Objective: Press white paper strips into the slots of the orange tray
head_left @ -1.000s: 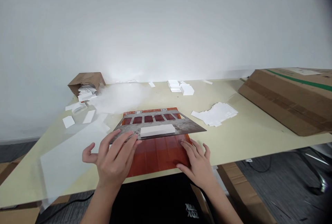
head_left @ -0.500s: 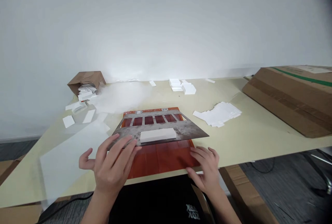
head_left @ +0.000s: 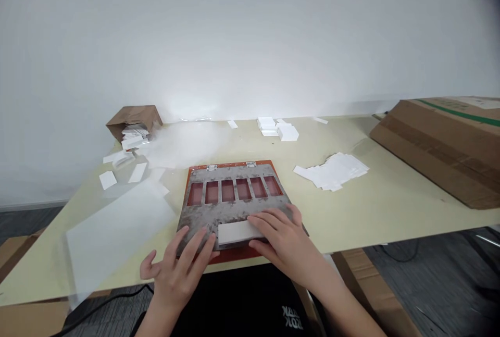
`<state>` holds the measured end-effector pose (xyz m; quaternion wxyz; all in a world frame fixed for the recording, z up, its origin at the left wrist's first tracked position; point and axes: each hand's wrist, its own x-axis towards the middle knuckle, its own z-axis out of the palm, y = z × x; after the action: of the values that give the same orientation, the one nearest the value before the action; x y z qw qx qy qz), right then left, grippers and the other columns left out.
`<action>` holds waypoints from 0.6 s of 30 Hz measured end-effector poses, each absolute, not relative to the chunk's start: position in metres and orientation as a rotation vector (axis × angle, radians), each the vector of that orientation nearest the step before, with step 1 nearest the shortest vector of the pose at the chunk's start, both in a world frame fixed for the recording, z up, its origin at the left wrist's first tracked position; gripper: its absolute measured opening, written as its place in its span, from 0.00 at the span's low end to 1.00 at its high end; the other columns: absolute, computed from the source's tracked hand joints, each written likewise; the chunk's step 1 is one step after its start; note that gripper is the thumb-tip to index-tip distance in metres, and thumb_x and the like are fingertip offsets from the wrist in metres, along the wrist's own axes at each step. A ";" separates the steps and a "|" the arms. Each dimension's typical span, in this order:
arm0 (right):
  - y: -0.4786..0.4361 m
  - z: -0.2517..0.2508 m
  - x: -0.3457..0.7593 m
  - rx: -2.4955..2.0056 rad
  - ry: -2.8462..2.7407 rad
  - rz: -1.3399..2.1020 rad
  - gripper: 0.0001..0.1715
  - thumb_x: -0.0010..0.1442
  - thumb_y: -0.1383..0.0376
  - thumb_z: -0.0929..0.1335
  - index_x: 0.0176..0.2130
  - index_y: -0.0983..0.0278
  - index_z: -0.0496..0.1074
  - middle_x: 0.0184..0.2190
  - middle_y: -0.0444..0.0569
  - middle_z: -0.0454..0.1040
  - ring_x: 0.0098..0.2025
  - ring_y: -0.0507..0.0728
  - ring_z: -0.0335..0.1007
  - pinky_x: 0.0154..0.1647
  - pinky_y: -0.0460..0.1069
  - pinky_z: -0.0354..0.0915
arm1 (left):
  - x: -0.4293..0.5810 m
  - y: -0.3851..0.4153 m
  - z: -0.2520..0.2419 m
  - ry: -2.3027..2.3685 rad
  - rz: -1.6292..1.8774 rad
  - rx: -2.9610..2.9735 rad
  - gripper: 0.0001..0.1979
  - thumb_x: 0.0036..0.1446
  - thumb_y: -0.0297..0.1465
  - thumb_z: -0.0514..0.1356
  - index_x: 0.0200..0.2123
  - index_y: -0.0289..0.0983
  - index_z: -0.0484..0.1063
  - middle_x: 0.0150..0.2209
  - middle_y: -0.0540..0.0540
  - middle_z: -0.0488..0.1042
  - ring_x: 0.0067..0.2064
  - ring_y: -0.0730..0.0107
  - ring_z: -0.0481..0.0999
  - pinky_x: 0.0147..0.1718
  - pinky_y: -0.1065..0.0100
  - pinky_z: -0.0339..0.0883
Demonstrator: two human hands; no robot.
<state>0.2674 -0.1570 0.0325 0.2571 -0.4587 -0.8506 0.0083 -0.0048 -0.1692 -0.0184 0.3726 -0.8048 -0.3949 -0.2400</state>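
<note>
From the head camera, a flat white rectangular block (head_left: pixel 231 233) lies along the near edge of a scuffed grey metal plate (head_left: pixel 230 212) with six rectangular windows. The plate sits on an orange-red board (head_left: pixel 234 255) near the front edge of the cream tabletop (head_left: pixel 336 212). The block's long axis runs left to right. The right hand (head_left: pixel 283 240) is nearer, its fingers lying over the block's right end; the left hand (head_left: pixel 180 274), apart, rests on the plate's near left corner.

Wht letters (head_left: pixel 292 317) on blk top (head_left: pixel 250 300) were upside down, blurred, unreadable; tiny tags (head_left: pixel 211 167) on orange board (head_left: pixel 234 163) & label (head_left: pixel 478 102) on carton (head_left: pixel 429 160) too small to read.
</note>
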 end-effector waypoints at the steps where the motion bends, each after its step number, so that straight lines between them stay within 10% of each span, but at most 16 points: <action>1: -0.155 0.028 0.266 -1.244 -2.321 0.039 0.15 0.69 0.57 0.64 0.52 0.59 0.69 0.48 0.49 0.79 0.50 0.59 0.71 0.65 0.61 0.44 | -0.005 -0.170 -0.019 -1.004 -0.594 -2.071 0.15 0.58 0.35 0.68 0.49 0.50 0.78 0.45 0.50 0.81 0.50 0.54 0.77 0.58 0.52 0.50; 18: -0.154 -0.002 0.263 -1.100 -2.334 -0.222 0.08 0.70 0.65 0.62 0.37 0.62 0.67 0.41 0.44 0.78 0.45 0.54 0.69 0.68 0.58 0.39 | 0.012 -0.169 0.004 -1.287 -0.825 -2.566 0.13 0.62 0.32 0.59 0.50 0.48 0.74 0.52 0.48 0.78 0.51 0.57 0.76 0.56 0.53 0.50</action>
<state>0.2630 -0.1541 -0.0016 0.2725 -0.4088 -0.8671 -0.0823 0.0115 -0.1693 0.0042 0.0776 -0.8566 -0.4295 -0.2753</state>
